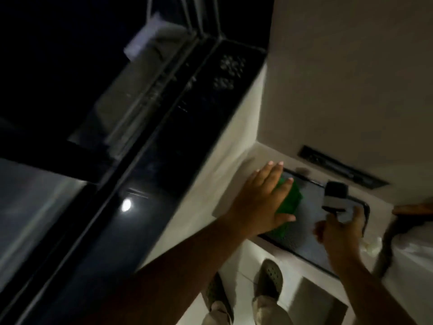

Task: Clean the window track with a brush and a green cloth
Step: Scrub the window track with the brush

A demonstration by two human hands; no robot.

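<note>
Five spread fingers point(276, 184) on green cloth point(289, 200)

2 hands: left hand point(262, 198), right hand point(337, 233); 1 green cloth point(289, 200); 1 brush point(335, 198); 1 tray point(304, 245); 2 shoes point(269, 281).

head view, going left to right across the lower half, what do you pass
Window glass → dark window track → pale ledge wall → left hand flat on the green cloth → grey mat → right hand holding the brush.
</note>
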